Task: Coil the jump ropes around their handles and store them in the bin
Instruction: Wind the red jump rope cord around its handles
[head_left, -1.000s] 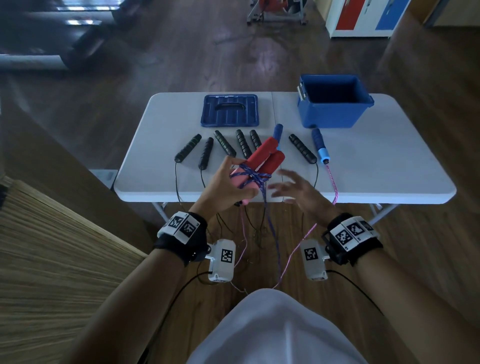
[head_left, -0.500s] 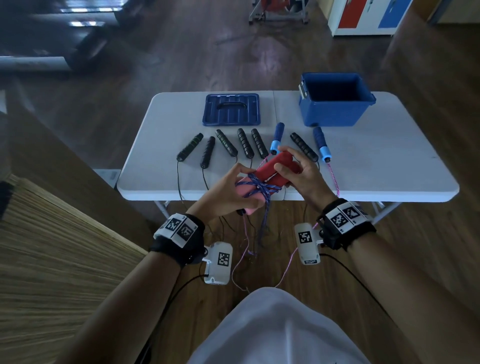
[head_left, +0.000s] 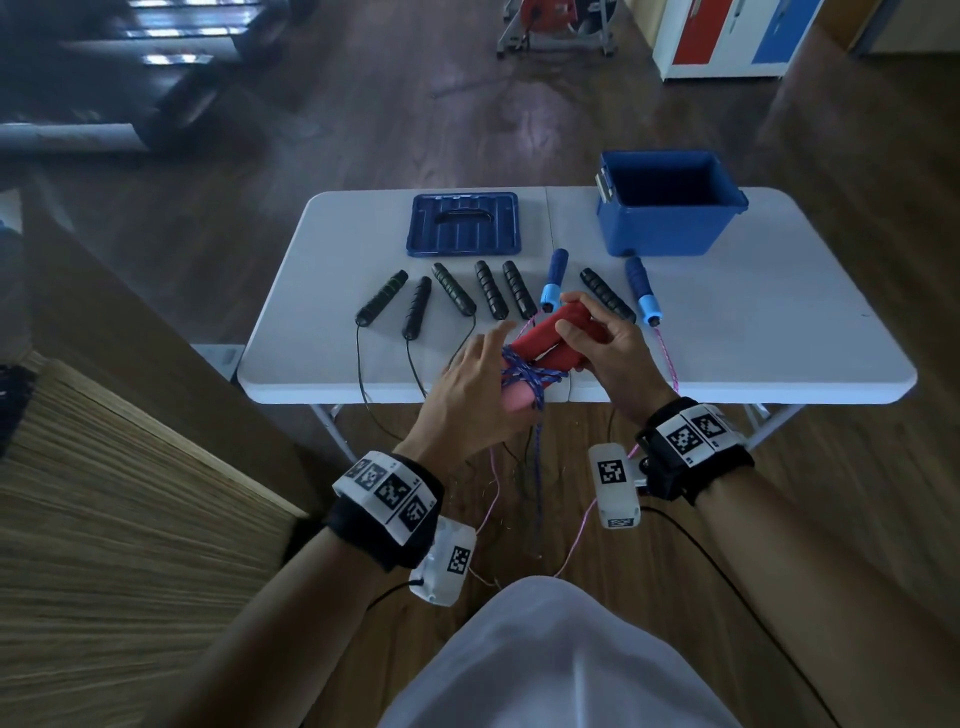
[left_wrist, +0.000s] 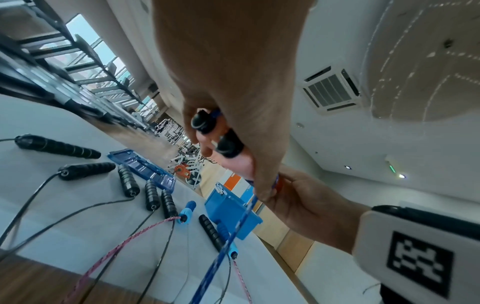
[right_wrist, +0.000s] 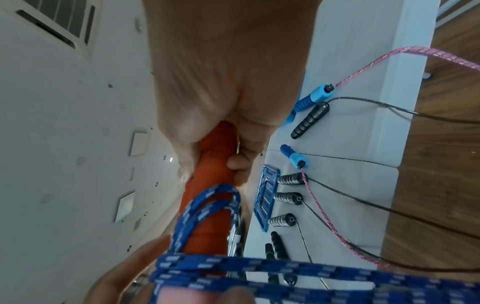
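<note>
Two red handles (head_left: 545, 338) of one jump rope are held together above the table's near edge. A blue rope (head_left: 524, 374) is wound several times round their lower part, and its tail hangs toward the floor. My right hand (head_left: 602, 338) grips the handles' upper ends, seen close in the right wrist view (right_wrist: 210, 205). My left hand (head_left: 478, 395) is at their lower ends (left_wrist: 228, 146) and pinches the blue rope (left_wrist: 233, 232) under the thumb. The open blue bin (head_left: 670, 228) stands at the table's far right.
Several black handles (head_left: 491, 291) and two blue handles (head_left: 553, 278) lie in a row on the white table (head_left: 779, 338), their cords and a pink rope (head_left: 667, 358) hanging over the near edge. The bin's blue lid (head_left: 462, 223) lies at the back.
My right hand, open beside the handles a second ago, has closed round their upper ends. The bundle has dropped slightly and my left hand's index finger has stretched out.
</note>
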